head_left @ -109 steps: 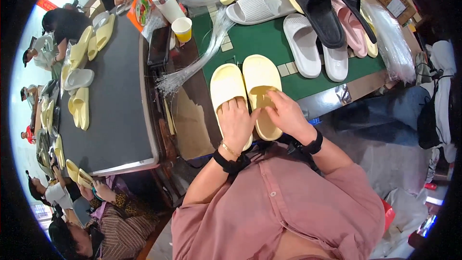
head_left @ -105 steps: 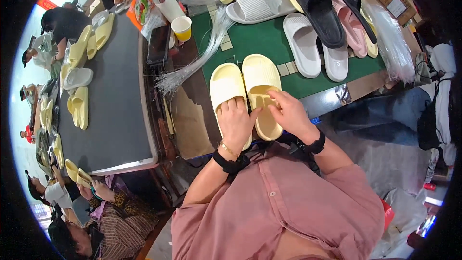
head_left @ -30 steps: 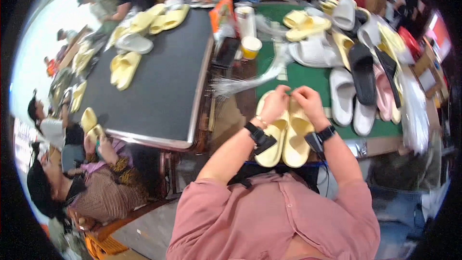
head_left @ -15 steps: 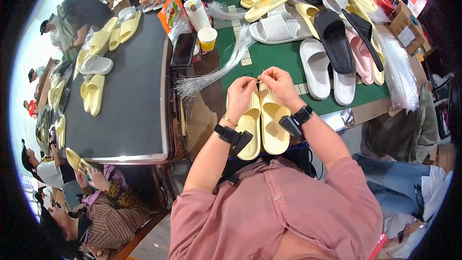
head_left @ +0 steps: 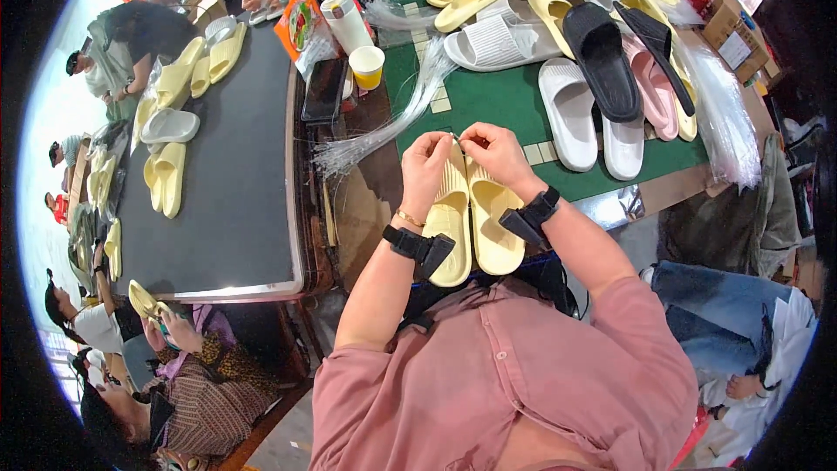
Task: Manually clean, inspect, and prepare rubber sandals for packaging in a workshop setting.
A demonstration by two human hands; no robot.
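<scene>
A pair of pale yellow slippers lies side by side at the table's near edge, the left slipper (head_left: pixel 451 240) and the right slipper (head_left: pixel 497 235) with toes pointing away from me. My left hand (head_left: pixel 425 167) is closed in a pinch over the left slipper's toe end. My right hand (head_left: pixel 497 153) pinches close beside it, above the right slipper's toe. Fingertips of both hands almost meet at something thin and small that I cannot make out. Black bands with dark blocks circle both my wrists. Left of my hands lies a bundle of clear plastic strands (head_left: pixel 384 135).
White, black, pink and yellow slippers pile up on the green mat (head_left: pixel 488 105) at the far right. Beside the strands are a phone (head_left: pixel 323 91) and a yellow-and-white paper cup (head_left: pixel 367 68). Clear plastic bags (head_left: pixel 719 113) lie right. Other people work around the dark table (head_left: pixel 235 166).
The whole view has shifted slightly. My hands stay pinched at the slippers' toes, with the fingertips a little closer to the left slipper.
</scene>
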